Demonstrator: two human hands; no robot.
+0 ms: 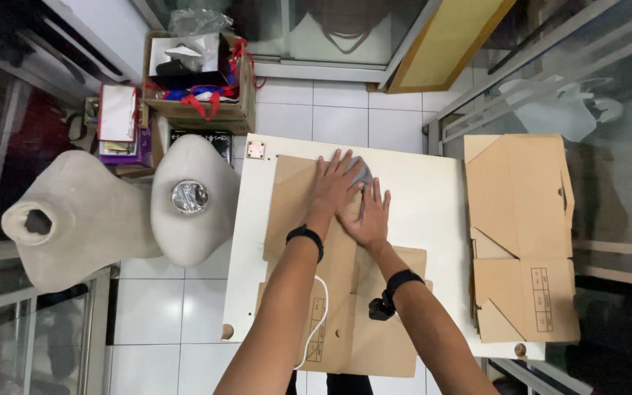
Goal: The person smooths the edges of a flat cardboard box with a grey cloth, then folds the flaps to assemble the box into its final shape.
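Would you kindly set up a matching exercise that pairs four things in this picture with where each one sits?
Things:
1. flat cardboard sheet
2. stack of flattened boxes
3. two dress forms
4. open cardboard box of odds and ends

Places:
A. on the floor beyond the white table, near the glass wall
B. under the left hand and the right hand
C. on the floor, left of the table
D. at the table's right edge

Pairs: 1-B, 2-D, 3-C, 4-A
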